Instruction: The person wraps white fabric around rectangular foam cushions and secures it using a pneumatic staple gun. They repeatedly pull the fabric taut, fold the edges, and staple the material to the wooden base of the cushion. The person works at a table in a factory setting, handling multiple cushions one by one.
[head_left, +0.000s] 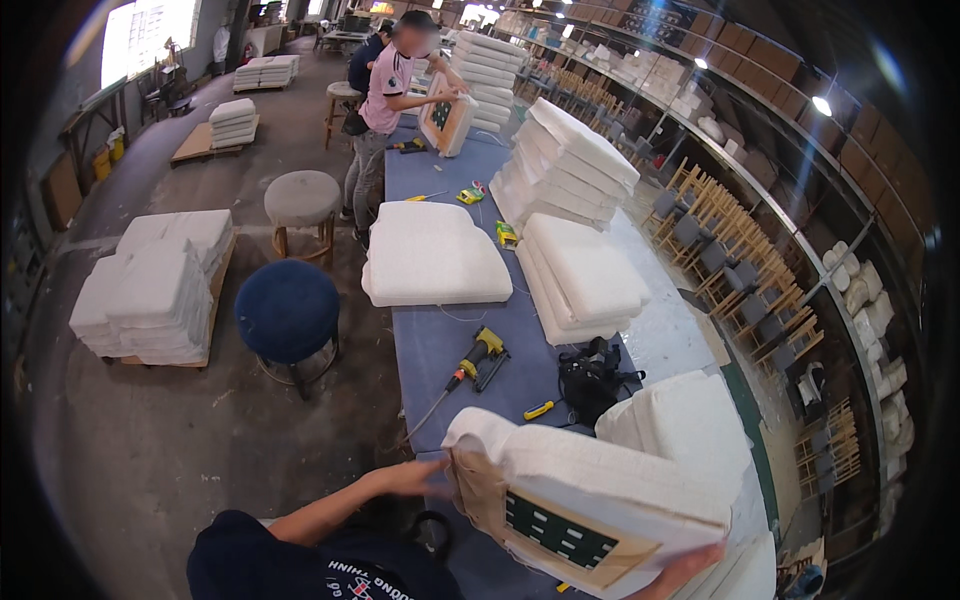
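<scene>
A white upholstered chair seat (600, 470) is tilted up at the front of the table, its underside facing me. That underside shows a wooden frame and dark green woven webbing (560, 532). My right hand (690, 568) grips the seat's lower right edge. At its left edge is my left hand (422, 478), smeared by motion; whether its fingers touch the seat I cannot tell. Beyond the seat lie a yellow and black staple gun (480, 358) with a hose and a yellow-handled screwdriver (540, 409).
Another white seat (435, 255) lies farther along the blue table (430, 335). Stacked seats (580, 275) line its right side, near a black bag (592, 380). A blue stool (288, 312) stands left. A co-worker in pink (383, 90) handles a seat (447, 122) at the far end.
</scene>
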